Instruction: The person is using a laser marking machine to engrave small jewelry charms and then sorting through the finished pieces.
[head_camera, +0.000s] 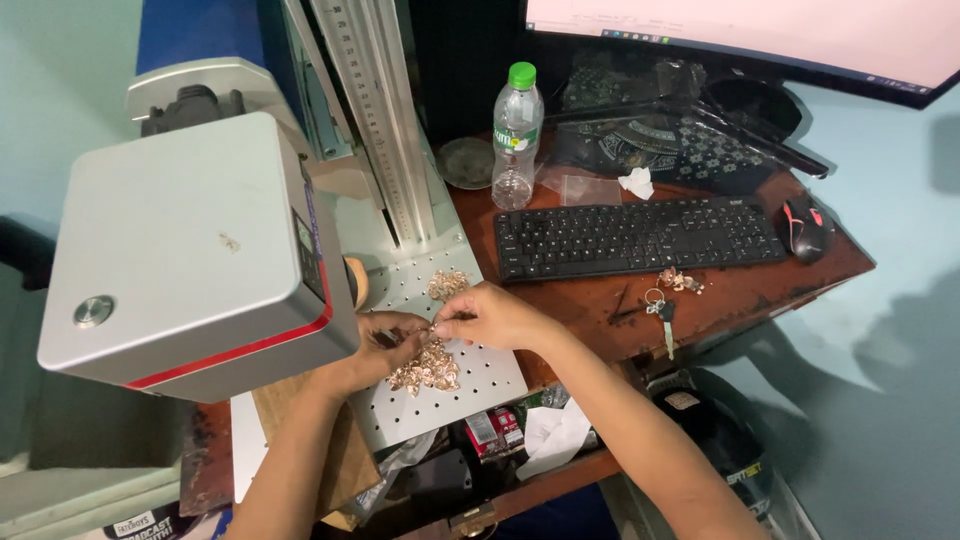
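My left hand (388, 342) lies on the white perforated plate (470, 385) under the grey machine head (190, 250), fingers closed around small gold-coloured metal pieces. A pile of these pieces (425, 370) sits just below my fingers. My right hand (492, 316) pinches one small piece at its fingertips, touching my left hand's fingers. A second, smaller heap of gold pieces (447, 284) rests farther back on the plate.
A black keyboard (640, 236), a black and red mouse (806, 226), a plastic bottle (517, 135) with a green cap and a key ring (664, 312) lie on the brown desk (770, 290). A ruled metal column (380, 110) rises behind the plate. A monitor (760, 30) stands at the back.
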